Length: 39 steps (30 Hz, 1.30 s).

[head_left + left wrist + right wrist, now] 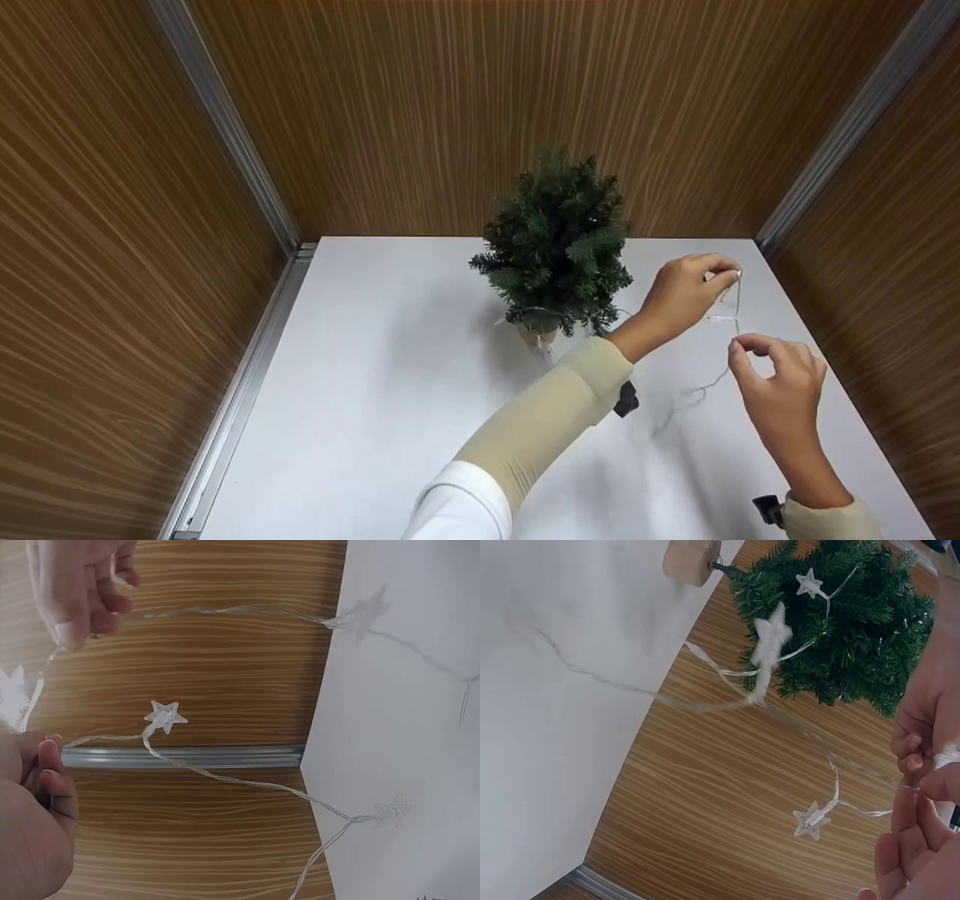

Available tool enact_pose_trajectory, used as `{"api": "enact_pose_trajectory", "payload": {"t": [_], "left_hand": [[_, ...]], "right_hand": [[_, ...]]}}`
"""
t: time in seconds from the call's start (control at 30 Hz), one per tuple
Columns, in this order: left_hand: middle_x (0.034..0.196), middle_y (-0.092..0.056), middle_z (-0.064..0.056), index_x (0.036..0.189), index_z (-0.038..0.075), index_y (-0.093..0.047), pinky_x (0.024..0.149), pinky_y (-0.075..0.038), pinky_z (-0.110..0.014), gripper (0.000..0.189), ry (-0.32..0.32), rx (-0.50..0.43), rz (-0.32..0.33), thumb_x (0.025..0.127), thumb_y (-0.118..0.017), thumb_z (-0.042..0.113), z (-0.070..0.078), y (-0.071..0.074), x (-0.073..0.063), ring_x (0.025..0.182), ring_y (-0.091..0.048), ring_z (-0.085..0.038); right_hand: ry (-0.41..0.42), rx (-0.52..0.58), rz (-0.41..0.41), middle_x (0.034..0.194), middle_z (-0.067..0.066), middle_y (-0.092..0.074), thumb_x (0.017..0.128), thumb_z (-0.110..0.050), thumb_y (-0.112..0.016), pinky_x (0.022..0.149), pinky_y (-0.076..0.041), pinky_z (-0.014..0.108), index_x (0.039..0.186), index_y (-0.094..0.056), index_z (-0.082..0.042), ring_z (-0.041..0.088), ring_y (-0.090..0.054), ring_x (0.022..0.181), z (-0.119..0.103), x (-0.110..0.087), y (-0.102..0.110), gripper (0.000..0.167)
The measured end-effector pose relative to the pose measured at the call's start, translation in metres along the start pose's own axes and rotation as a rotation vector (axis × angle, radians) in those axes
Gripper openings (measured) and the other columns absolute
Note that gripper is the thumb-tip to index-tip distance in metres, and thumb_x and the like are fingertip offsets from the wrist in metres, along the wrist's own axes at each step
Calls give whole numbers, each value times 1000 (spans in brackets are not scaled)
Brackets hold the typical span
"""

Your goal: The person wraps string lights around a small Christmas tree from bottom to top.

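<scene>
A thin clear wire of star-shaped string lights (738, 307) runs between both hands, right of a small artificial Christmas tree (559, 240). My left hand (681, 294) pinches the wire at thumb and fingertips. Nearer the front, my right hand (784, 386) pinches it lower down, thumb and forefinger forming a loop. One clear star (165, 717) hangs from the wire in the left wrist view. The right wrist view has another star (811, 821) dangling below the tree, and a white star (810, 583) lying against the branches.
The tree stands on a pale wooden base (538, 337) on a white table (360, 390). Wood-grain panels (420, 112) enclose the back and both sides, with metal rails (232, 135) at the corners. Loose wire trails down toward the table, left of the right hand.
</scene>
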<state>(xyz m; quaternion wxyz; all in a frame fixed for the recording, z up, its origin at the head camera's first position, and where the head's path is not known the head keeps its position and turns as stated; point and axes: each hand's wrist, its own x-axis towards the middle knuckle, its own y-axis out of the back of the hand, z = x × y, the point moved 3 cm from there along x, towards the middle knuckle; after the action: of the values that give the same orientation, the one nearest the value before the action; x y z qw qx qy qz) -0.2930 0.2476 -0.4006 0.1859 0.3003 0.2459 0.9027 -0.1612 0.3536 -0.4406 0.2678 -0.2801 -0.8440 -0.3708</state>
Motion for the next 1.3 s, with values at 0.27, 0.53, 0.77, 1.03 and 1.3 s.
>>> {"api": "enact_pose_trajectory", "payload": {"t": [0.27,0.53,0.77,1.03,1.3], "left_hand": [[105,-73,13,116,19,-74,77,-45,-3,22,83,-125,2,103,-60,28,1,7,14,87,-59,9],[86,-65,9,111,16,-74,55,-48,-16,17,208,-318,54,101,-62,23,3,21,29,62,-53,-4],[87,-65,9,111,15,-74,56,-48,-16,16,233,-339,56,101,-63,21,8,34,43,62,-52,-5],[91,-67,8,109,12,-74,59,-49,-15,15,250,-361,82,101,-62,16,7,51,55,65,-54,-5],[90,-67,5,107,8,-74,57,-47,-17,14,262,-395,125,101,-62,13,7,72,73,60,-52,-7]], "right_hand": [[-17,38,-4,85,-6,-69,85,4,-72,91,-22,24,95,-73,7,-14,-44,91,-2,-10,-2,10],[-17,85,1,89,-29,-61,84,6,-74,92,-21,21,95,-75,6,-11,-47,91,-7,-16,-2,11],[-27,106,-11,91,-29,-60,84,6,-74,94,-21,19,94,-75,5,-10,-48,94,-12,-22,-3,10],[-14,114,-18,88,-26,-61,83,7,-76,96,-22,18,93,-76,5,-10,-48,94,-17,-25,-4,10],[47,126,-4,76,3,-69,82,9,-76,97,-21,19,89,-77,3,-7,-50,92,-20,-27,-6,10]]}}
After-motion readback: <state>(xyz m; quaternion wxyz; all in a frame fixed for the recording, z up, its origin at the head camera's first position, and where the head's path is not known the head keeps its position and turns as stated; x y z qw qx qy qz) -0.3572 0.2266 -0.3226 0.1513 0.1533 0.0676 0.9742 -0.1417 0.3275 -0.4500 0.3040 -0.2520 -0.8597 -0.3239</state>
